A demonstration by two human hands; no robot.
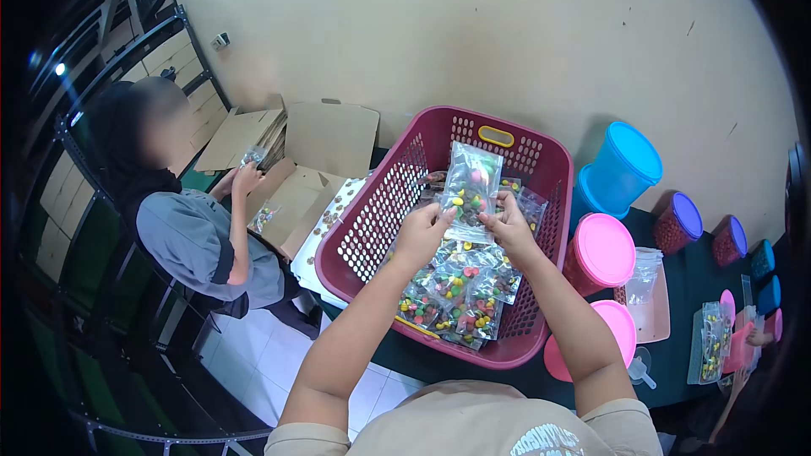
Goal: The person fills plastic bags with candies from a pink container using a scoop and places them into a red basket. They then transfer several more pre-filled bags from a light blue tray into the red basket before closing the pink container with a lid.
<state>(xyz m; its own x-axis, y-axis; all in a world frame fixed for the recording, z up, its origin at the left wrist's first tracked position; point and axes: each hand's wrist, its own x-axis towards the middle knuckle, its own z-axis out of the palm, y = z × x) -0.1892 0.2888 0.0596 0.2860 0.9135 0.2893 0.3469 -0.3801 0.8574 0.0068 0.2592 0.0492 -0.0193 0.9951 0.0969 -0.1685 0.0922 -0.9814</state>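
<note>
Both of my hands grip a clear plastic bag of colourful candies point(470, 181) over a large maroon laundry basket point(557, 228). My left hand point(425, 234) pinches the bag's lower left side, and my right hand point(510, 226) pinches its lower right side. Yellow, green and pink pieces show through the plastic. Beneath my hands, the basket holds a heap of similar filled candy bags point(456, 300). The basket's perforated walls rise around the heap, and a yellow-edged handle opening point(496, 136) is at its far end.
To the left, a person point(207, 228) handles a small bag beside an open cardboard box point(308, 194). On the right stand a blue tub point(627, 167), pink-lidded tubs point(604, 250), and a tray with empty bags point(646, 287). Another person's hand point(760, 335) is at the far right.
</note>
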